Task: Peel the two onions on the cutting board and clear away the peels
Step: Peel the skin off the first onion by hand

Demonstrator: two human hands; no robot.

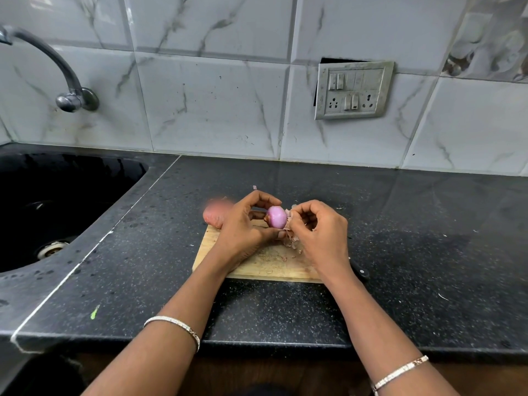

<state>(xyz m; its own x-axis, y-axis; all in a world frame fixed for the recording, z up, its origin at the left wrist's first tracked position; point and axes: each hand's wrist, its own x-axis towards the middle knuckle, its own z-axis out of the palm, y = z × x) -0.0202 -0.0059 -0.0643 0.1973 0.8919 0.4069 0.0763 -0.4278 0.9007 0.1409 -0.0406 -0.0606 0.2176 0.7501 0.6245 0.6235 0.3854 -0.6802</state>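
Here left hand [243, 224] grips onion [276, 217]; right hand [317, 232] pinches peel [289, 221].

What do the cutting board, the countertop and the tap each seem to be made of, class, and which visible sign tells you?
Cutting board: pale wood or bamboo, matt; streaky grain shows. Countertop: probably polished granite or similar stone; black with fine pale speckles and soft reflections. Tap: metal, likely chromed; silvery with bright highlights.

L hand [243, 221] holds onion [276, 217]; R hand [320, 227] pinches peel [289, 221].
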